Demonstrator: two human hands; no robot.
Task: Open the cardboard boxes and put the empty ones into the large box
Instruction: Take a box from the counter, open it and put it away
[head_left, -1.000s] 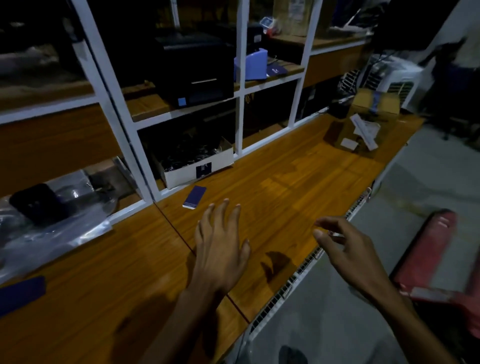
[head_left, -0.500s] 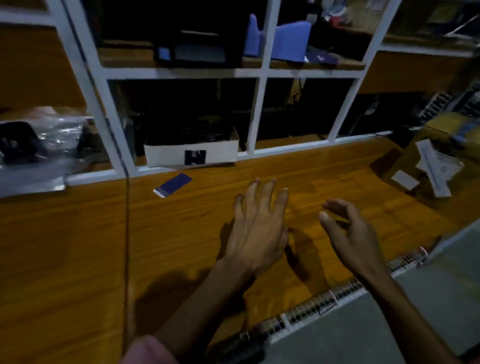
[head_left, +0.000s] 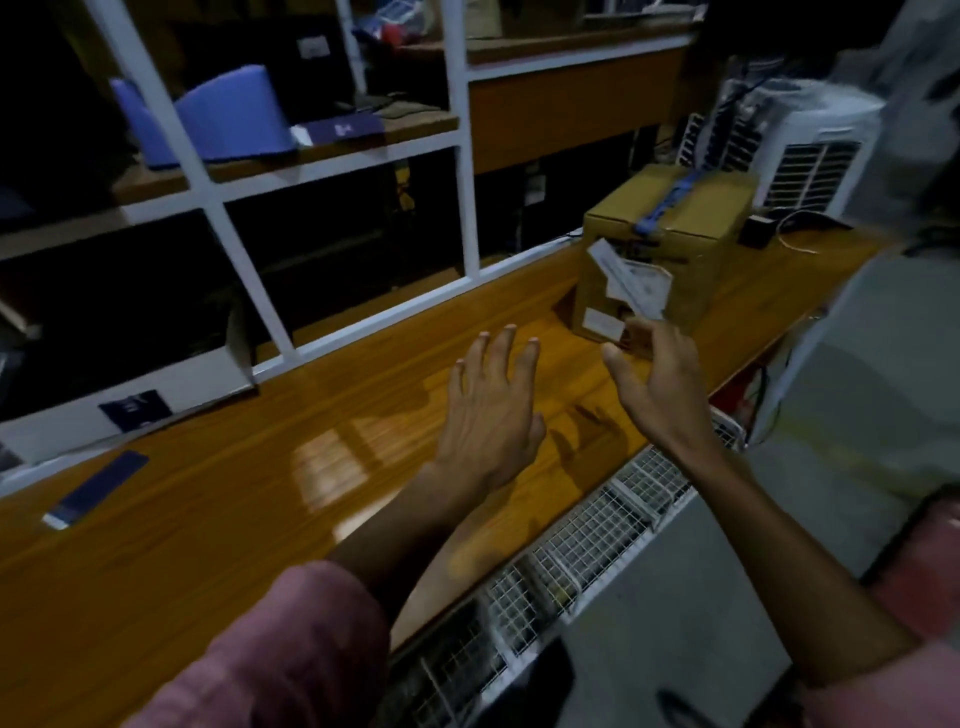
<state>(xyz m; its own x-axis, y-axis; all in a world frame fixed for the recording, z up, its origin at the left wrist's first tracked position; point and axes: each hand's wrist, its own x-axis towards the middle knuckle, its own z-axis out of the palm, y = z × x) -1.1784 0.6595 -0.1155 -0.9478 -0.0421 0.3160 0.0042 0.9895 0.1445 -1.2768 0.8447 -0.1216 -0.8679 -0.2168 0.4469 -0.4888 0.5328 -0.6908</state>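
I hold my left hand (head_left: 493, 415) and right hand (head_left: 660, 384) spread and empty above the bench (head_left: 260, 499), aimed at the taped box (head_left: 660, 249) near its far right end, to take both sides.

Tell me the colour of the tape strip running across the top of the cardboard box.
Blue; the tape strip on the cardboard box shows in the head view.

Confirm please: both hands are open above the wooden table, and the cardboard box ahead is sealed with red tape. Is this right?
Not quite. The head view shows the tape is blue, not red. The left hand and right hand are open above the wooden table, and the cardboard box is sealed.
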